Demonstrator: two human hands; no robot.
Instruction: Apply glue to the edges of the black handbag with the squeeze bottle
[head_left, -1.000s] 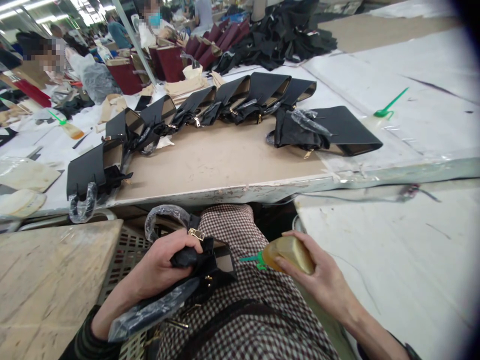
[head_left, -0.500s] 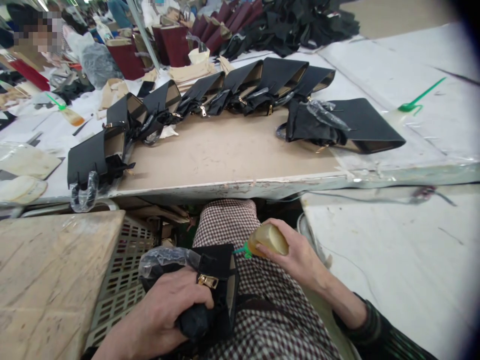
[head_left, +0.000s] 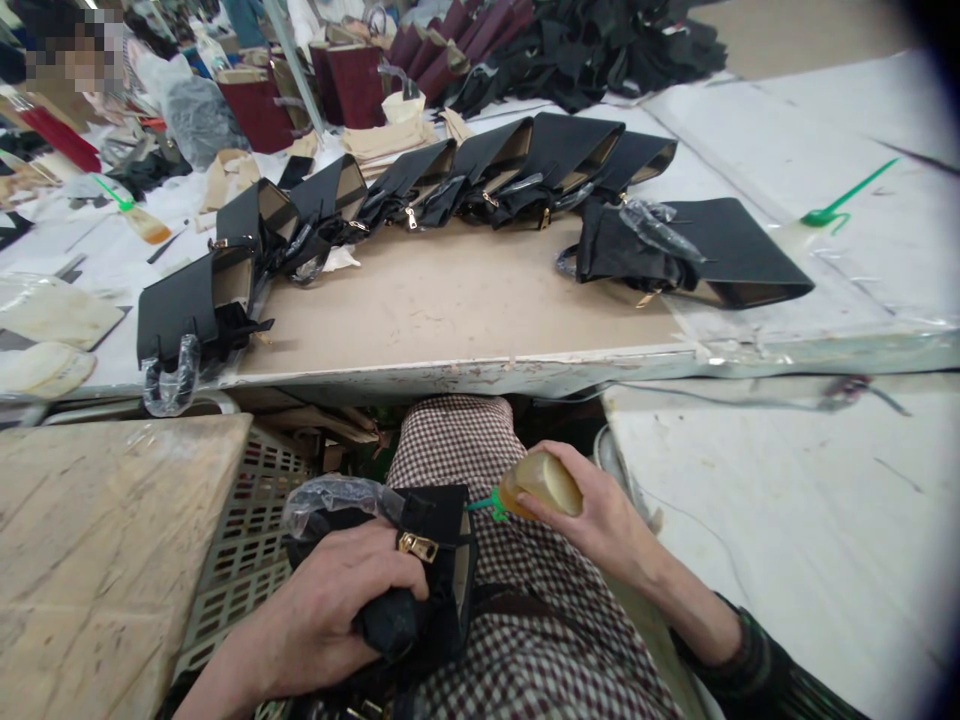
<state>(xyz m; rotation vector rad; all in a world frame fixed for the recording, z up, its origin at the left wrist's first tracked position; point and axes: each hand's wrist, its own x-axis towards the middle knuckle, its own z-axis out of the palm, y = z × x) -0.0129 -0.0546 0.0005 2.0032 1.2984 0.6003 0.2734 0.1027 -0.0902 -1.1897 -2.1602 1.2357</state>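
Note:
On my lap lies a black handbag [head_left: 439, 505] with a gold zipper pull and a plastic-wrapped handle [head_left: 337, 497]. My left hand [head_left: 345, 600] is closed around a bunched part of its black material. A squeeze bottle [head_left: 544, 485] of yellowish liquid, likely glue, is tilted in my right hand [head_left: 600, 510]. Its green nozzle [head_left: 484, 503] points left, with the tip at the right edge of the bag's upper panel. Whether liquid is coming out is too small to see. My left fingertips are partly hidden by the material.
Several black bags [head_left: 491, 155] stand in a curved row on the workbench [head_left: 450, 300]; another black bag [head_left: 739, 240] lies at the right. A second glue bottle [head_left: 146, 222] lies at left. A plastic crate [head_left: 247, 530] and a board-topped surface [head_left: 105, 530] flank my left side.
The bottle has shifted slightly right, and its nozzle tip remains at the bag's edge. My left hand keeps its hold on the bag. The whole view has moved a little.

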